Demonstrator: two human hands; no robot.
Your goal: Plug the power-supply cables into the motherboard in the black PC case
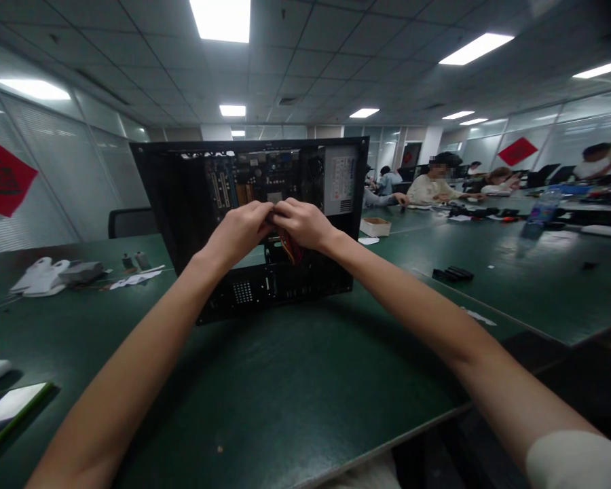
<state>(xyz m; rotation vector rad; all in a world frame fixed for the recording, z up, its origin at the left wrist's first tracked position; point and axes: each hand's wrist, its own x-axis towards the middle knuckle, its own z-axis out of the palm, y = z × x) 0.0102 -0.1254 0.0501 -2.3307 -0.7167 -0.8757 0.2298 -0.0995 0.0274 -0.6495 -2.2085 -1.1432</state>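
Observation:
An open black computer case (257,293) stands on the green table in front of me, its inside facing me. Its motherboard (280,163) shows at the upper middle, and a grey power supply (340,180) sits at the upper right. My left hand (247,223) and my right hand (304,224) meet in front of the board, fingertips pinched together. Below my right fingers hangs a bundle of red and yellow cables (291,248), which that hand grips. Whatever lies between my left fingertips is hidden.
On the left of the table lie a white plastic bag (43,277), a grey block (81,273) and a green-edged phone (13,411). To the right are a small box (375,227), black parts (453,274) and a bottle (542,207). Several people sit farther back.

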